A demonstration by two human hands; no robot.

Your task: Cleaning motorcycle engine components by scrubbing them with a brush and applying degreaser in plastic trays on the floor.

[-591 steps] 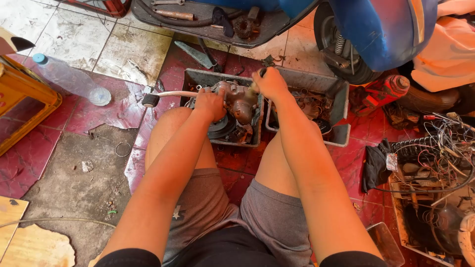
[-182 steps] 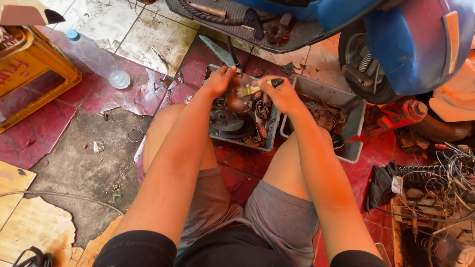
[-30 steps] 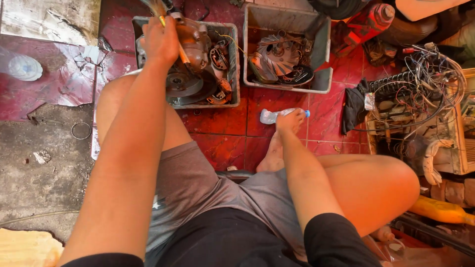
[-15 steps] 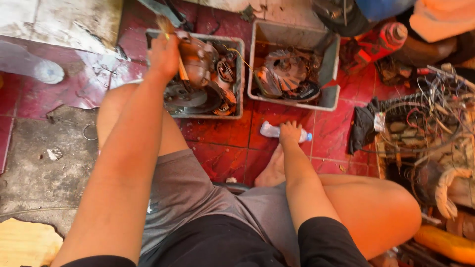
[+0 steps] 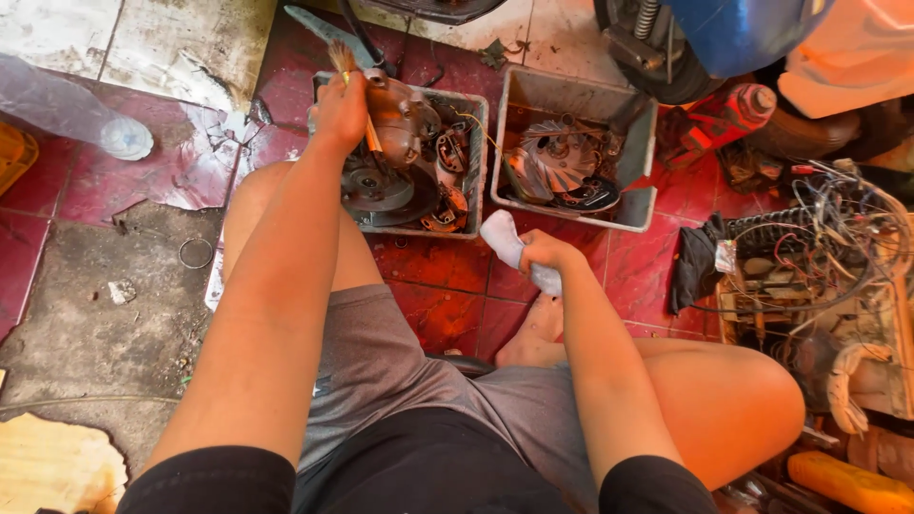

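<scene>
My left hand point(image 5: 341, 107) grips a small paintbrush point(image 5: 350, 80) by its wooden handle, bristles up, over the left grey tray point(image 5: 475, 143) that holds greasy engine parts, among them a round housing point(image 5: 400, 119) and a disc point(image 5: 375, 187). My right hand point(image 5: 543, 253) is closed around a pale plastic bottle point(image 5: 505, 238) lying at a slant just above the red floor, in front of the right grey tray point(image 5: 571, 93). That tray contains a finned fan wheel point(image 5: 557, 152). My bare foot point(image 5: 535, 333) rests below the right hand.
A clear plastic bottle point(image 5: 71, 105) lies at the far left. A blue scooter point(image 5: 724, 38) stands behind the trays, with a red jack point(image 5: 719, 114) beside it. A tangle of wires point(image 5: 819, 247) fills a crate at right. A metal ring point(image 5: 196, 252) lies on the floor.
My right hand has lifted the pale bottle off the floor and raised it toward the trays. The left hand keeps the brush at the left tray. The view has tilted up slightly.
</scene>
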